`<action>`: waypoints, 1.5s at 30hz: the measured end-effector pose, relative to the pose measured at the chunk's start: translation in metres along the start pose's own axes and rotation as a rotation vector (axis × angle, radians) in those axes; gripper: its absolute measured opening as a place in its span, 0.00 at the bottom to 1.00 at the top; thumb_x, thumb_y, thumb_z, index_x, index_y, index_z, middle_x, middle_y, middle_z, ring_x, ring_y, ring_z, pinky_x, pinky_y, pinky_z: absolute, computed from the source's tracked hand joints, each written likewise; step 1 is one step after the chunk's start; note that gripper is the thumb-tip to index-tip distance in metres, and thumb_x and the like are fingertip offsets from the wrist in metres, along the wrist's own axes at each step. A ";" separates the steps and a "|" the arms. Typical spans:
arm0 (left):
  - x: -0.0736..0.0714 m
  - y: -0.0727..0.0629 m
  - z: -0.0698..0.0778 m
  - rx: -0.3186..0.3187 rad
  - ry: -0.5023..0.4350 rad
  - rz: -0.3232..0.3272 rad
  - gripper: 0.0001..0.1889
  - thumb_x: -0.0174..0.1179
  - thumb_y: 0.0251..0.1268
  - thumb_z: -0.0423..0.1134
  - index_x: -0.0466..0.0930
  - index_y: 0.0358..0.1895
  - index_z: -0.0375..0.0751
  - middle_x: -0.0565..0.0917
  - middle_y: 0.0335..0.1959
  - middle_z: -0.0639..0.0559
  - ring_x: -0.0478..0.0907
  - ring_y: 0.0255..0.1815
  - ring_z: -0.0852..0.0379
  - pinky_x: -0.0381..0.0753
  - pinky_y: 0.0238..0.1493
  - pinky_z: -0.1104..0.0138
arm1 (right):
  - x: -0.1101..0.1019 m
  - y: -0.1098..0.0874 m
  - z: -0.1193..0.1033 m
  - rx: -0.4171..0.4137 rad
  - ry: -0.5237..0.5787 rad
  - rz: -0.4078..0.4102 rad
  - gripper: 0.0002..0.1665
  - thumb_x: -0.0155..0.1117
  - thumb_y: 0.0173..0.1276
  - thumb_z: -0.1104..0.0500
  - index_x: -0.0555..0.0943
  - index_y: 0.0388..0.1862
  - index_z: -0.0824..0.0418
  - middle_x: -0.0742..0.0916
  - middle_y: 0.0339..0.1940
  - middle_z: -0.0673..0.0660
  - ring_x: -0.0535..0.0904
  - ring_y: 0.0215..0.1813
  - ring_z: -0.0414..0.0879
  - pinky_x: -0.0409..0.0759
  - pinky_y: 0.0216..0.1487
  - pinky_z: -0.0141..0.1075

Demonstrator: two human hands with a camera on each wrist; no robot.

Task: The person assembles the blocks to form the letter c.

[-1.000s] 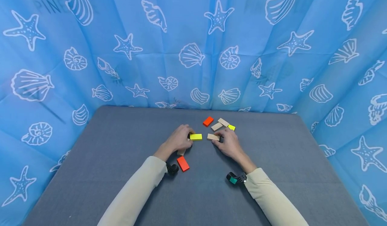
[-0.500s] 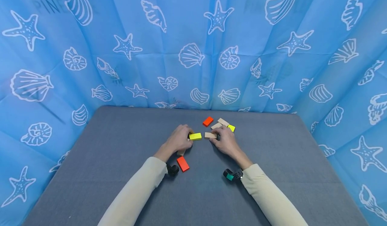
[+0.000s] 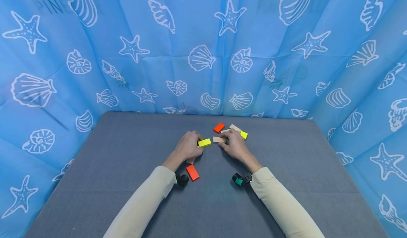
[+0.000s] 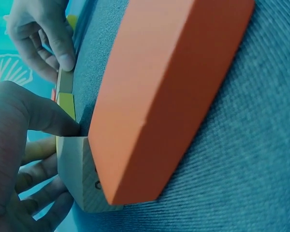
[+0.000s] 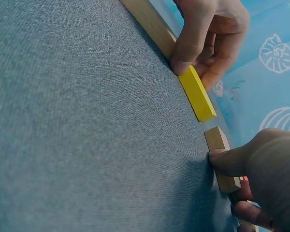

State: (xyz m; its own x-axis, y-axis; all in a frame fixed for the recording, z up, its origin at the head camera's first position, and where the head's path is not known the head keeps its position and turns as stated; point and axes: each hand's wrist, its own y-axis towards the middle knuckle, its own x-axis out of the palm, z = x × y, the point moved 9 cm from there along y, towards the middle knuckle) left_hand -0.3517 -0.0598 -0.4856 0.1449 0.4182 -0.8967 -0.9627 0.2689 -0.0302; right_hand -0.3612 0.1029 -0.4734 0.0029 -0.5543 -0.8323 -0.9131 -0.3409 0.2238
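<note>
We see a big blue curtain at the back, with white shells and stars on it. In front is the gray tabletop. Two arms in pale sleeves reach over it. The left hand and the right hand are near each other in the middle, and both are busy holding something.

Past the right hand we find a loose bunch: a far red piece, a far wooden piece, a second wooden piece partly behind the hand, and a far yellow piece. Close to the left wrist lie a near red piece and a near wooden piece (we see only a bit of that one).

The left hand pinches the left end of a yellow block. The right hand pinches a wood block. Both blocks lie between the hands, long way mostly side to side. The yellow one slants a little, its free end turned slightly away from the person.

The smallest thing, and we think the most important, is the gap. The free ends face each other, close but not touching, with the wood block to the right and slightly farther off.
</note>
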 end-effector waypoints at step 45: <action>-0.001 -0.002 0.000 -0.038 0.029 0.048 0.16 0.67 0.62 0.42 0.85 0.51 0.39 0.80 0.40 0.51 0.72 0.41 0.53 0.74 0.48 0.58 | 0.008 0.001 -0.003 0.032 0.041 -0.046 0.15 0.75 0.65 0.59 0.87 0.49 0.64 0.81 0.42 0.57 0.73 0.46 0.52 0.71 0.51 0.48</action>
State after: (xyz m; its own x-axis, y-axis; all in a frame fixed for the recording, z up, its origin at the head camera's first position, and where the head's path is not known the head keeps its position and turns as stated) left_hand -0.3497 -0.0604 -0.4849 0.0923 0.4043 -0.9100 -0.9765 0.2156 -0.0033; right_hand -0.3607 0.0955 -0.4782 0.0610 -0.5695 -0.8197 -0.9240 -0.3427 0.1694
